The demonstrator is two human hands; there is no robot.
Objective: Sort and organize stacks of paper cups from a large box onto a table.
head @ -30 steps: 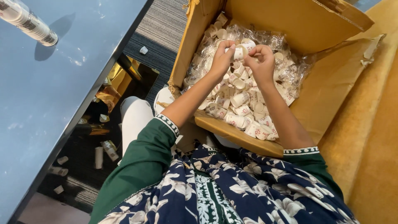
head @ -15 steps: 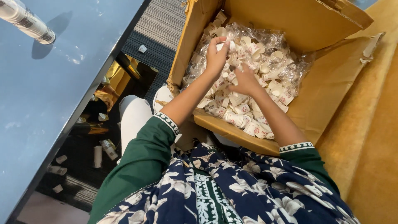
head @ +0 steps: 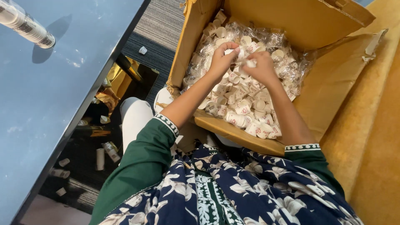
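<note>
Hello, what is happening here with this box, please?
A person in green sleeves sits over an open cardboard box full of small paper cups lying loose in clear plastic. Both hands are inside the box, close together above the pile: the left hand grips a white cup, and the right hand pinches another small white piece; I cannot tell exactly what it is. To the left, a stack of cups lies on a blue table.

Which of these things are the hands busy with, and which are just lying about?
In use: left hand, right hand, small paper cups, clear plastic bag, cardboard box.

Lying about: sleeve of stacked cups on blue table, scattered cups on floor.
</note>
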